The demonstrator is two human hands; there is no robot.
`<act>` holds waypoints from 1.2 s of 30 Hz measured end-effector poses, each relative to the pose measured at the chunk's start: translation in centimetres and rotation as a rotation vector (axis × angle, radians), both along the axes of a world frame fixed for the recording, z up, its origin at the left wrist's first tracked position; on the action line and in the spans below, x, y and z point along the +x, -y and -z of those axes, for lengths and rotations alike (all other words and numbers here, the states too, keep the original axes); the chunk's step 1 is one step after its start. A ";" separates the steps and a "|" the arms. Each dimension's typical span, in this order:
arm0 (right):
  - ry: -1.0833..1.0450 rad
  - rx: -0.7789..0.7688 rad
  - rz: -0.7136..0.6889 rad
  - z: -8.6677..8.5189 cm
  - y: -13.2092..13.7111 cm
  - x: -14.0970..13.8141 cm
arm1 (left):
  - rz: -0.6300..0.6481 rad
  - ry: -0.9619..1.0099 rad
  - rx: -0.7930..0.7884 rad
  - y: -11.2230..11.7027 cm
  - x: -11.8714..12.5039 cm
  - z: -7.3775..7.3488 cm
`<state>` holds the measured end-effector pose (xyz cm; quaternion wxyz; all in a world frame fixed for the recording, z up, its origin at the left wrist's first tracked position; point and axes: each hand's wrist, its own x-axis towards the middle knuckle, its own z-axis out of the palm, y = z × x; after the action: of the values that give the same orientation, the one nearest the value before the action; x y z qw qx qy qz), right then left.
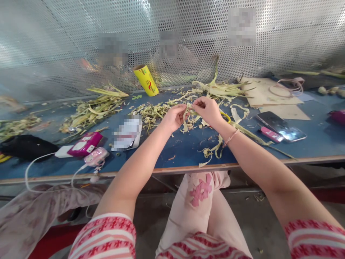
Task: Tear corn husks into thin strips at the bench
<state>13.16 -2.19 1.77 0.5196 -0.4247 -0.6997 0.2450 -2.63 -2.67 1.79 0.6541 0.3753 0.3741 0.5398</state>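
Note:
Both my hands are raised over the blue table [185, 151], pinching the same pale green leaf strip [185, 120]. My left hand [174, 117] is closed on its left part, and a loop of the strip hangs down below the fingers. My right hand [207, 109] is closed on the upper right part. A long stalk [250, 135] runs from under my right wrist toward the right. Cut leaf scraps [151, 111] lie on the table just beyond my hands.
Leaf piles [91, 111] lie at the left and at the back [218, 88]. A yellow roll [147, 80] leans on the mesh screen [188, 32]. A smartphone [281, 126], a pink device [271, 134], cardboard sheets [265, 93], a magenta box [84, 143] and cables are about. People sit behind the screen.

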 end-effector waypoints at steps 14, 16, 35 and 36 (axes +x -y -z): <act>-0.079 -0.071 -0.058 0.6 -1.0 0.1 | 0.002 -0.029 0.013 0.8 0.5 -0.4; -0.093 -0.079 -0.050 0.5 -0.9 0.0 | 0.009 -0.034 0.021 0.7 0.5 -0.4; -0.178 -0.041 -0.070 0.7 -0.9 -0.1 | -0.002 -0.108 0.140 0.6 1.0 0.3; -0.179 -0.038 -0.073 0.8 -0.9 -0.1 | 0.001 -0.106 0.142 0.7 1.1 0.3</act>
<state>13.03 -1.34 0.96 0.5625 -0.3852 -0.6608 0.3138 -1.53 -3.38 1.53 0.6054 0.4490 0.3689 0.5439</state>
